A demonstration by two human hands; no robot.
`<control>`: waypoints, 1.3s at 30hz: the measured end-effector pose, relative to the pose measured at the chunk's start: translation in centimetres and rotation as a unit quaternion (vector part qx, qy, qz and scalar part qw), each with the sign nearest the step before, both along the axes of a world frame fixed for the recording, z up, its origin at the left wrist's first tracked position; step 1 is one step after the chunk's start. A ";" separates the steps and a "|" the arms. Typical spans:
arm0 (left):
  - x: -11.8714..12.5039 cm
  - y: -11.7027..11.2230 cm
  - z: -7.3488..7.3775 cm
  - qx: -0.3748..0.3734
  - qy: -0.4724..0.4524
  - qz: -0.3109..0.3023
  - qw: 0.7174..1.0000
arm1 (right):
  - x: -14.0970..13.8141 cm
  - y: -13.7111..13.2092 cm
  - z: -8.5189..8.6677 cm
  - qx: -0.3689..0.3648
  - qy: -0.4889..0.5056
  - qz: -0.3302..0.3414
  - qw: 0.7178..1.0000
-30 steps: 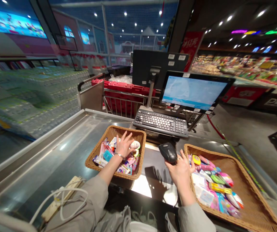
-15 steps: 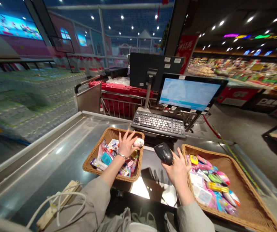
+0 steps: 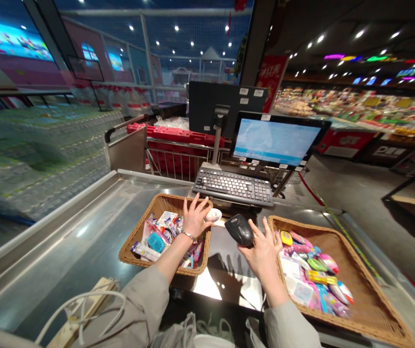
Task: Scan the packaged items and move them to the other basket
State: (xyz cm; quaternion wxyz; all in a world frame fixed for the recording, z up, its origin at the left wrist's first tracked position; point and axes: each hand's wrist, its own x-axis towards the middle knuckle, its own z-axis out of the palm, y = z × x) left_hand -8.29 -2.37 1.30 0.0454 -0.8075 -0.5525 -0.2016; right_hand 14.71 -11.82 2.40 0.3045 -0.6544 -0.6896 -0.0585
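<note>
My left hand [image 3: 193, 220] pinches a small white oval item [image 3: 214, 214] at the right rim of the left wicker basket [image 3: 135, 238], which holds several colourful small packets. My right hand [image 3: 263, 247] grips a black handheld barcode scanner [image 3: 239, 229], its head turned toward the white item. The two hands sit close together over the dark strip between the baskets. A thin bracelet circles my left wrist.
A larger wicker basket [image 3: 359, 275] with several bright packets lies at the right. Behind stand a keyboard [image 3: 233, 186], a lit monitor [image 3: 276, 141] and a red cart [image 3: 178, 145]. A steel counter [image 3: 84, 232] runs left; a white cable [image 3: 80, 309] lies near me.
My left hand lifted the white oval item out of the left basket and carried it right toward the scanner. My right hand shifted the scanner slightly left.
</note>
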 end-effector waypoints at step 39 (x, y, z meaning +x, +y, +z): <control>0.9 0.9 -0.9 0.091 -0.033 -0.035 0.995 | -0.6 -0.4 0.5 -0.012 0.001 0.026 1.000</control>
